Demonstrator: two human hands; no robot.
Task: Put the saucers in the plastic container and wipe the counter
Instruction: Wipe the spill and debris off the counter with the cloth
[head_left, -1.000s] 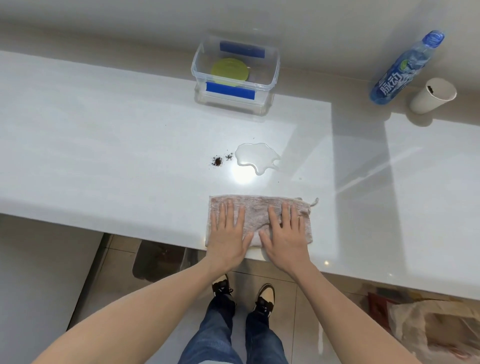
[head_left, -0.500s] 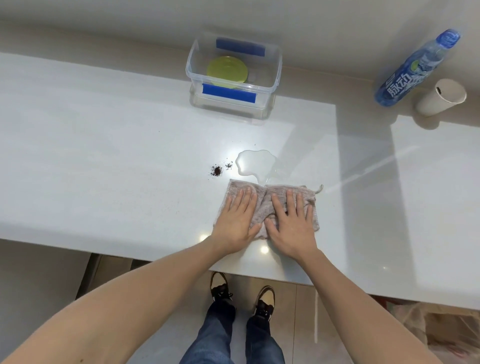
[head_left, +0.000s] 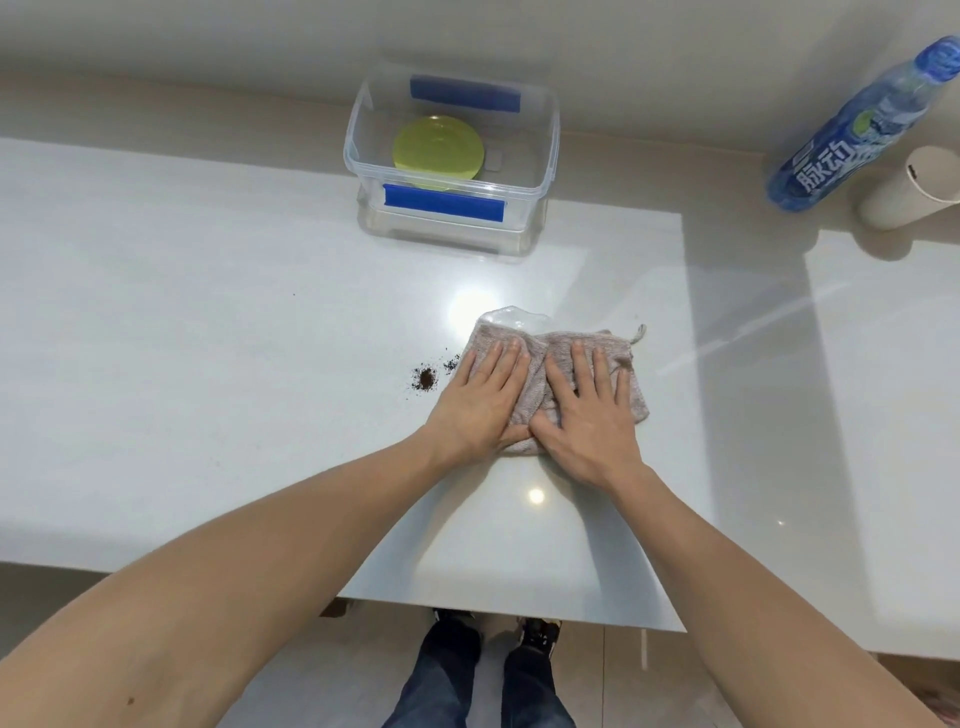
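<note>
Flatly, the cloth (head_left: 561, 384) is pressed by the left hand (head_left: 480, 402) and right hand (head_left: 587, 415), fingers straight; the crumbs (head_left: 427, 378) beside it may be missed, and the puddle (head_left: 511, 317) smeared.

White glossy counter (head_left: 208, 322), wall behind. Clear plastic container (head_left: 540, 171) with blue clips stands at the back. Pinkish-grey cloth (head_left: 540, 358) lies flat mid-counter, its far edge over a small puddle (head_left: 511, 316). Dark crumbs (head_left: 427, 379), possibly coffee grounds, sit just left of the cloth. Far right: blue bottle (head_left: 852, 140) beside a pale cup (head_left: 904, 189), both at the wall.
</note>
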